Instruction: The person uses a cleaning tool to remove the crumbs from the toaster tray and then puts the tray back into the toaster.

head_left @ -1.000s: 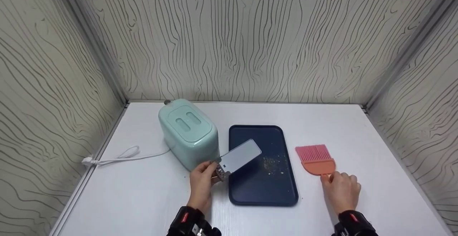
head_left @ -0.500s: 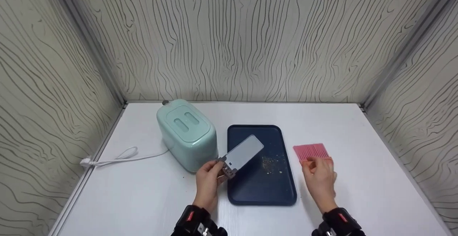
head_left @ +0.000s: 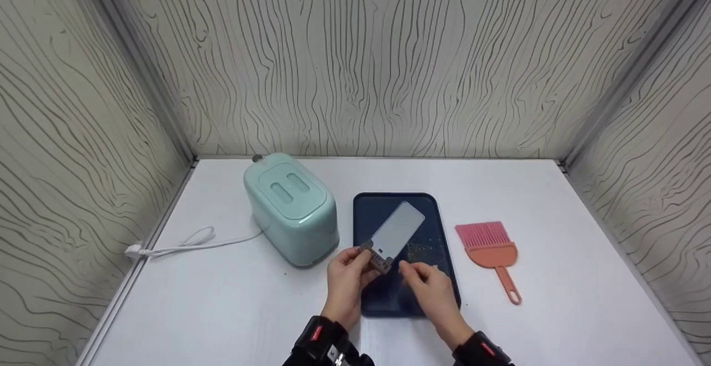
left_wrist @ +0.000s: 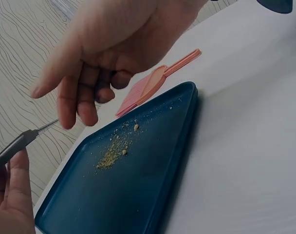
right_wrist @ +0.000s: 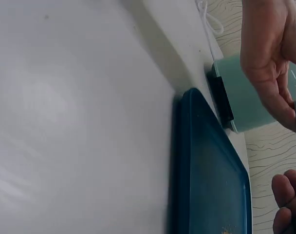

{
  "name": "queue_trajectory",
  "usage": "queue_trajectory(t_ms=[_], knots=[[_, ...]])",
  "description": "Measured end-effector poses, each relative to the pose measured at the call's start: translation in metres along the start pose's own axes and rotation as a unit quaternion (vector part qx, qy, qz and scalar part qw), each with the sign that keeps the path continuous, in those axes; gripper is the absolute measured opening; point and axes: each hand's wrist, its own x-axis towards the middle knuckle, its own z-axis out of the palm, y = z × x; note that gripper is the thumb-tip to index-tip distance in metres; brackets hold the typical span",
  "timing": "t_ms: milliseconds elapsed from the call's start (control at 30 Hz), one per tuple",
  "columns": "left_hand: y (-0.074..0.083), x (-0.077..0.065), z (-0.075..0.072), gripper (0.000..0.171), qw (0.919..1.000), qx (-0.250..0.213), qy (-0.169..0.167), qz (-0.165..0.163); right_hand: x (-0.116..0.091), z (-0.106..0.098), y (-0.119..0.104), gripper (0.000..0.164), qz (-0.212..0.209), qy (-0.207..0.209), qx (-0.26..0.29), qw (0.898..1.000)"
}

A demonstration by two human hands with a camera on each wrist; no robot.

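Observation:
My left hand (head_left: 345,285) pinches the dark grey end of a toaster crumb tray (head_left: 397,230), a flat pale plate. The crumb tray is raised at a slant over a dark blue serving tray (head_left: 371,210), and in the left wrist view it shows edge-on. My right hand (head_left: 433,294) is beside its grey end, thumb and loosely bent fingers apart and holding nothing; in the left wrist view a small gap shows between them. Brown crumbs (left_wrist: 111,155) lie on the serving tray. At right, an orange brush (head_left: 491,255) with pink bristles lies on the table.
A mint-green toaster (head_left: 291,210) with a lid on top stands left of the serving tray. Its white cord and plug (head_left: 166,252) stretch to the table's left edge. Patterned panels (head_left: 355,66) enclose the back and sides.
My right hand has let go of the brush and moved left to the crumb tray. My left hand has carried the crumb tray rightward, farther over the serving tray, and turned it more upright.

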Motion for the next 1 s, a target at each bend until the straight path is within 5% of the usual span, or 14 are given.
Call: queue_trajectory(t_ms=[367,667,1000], knots=[[-0.009,-0.001,0.010,0.023,0.9999,-0.009,-0.007,0.000,0.002,0.015,-0.005,0.035,0.085,-0.038,0.160,0.983],[-0.011,0.001,0.008,0.019,0.9940,0.104,0.030,0.015,0.001,0.019,-0.004,0.022,0.132,-0.037,0.257,0.957],[-0.016,-0.002,0.009,0.021,0.9818,0.187,0.012,0.027,0.001,0.021,-0.002,0.021,0.146,0.001,0.338,0.930]])
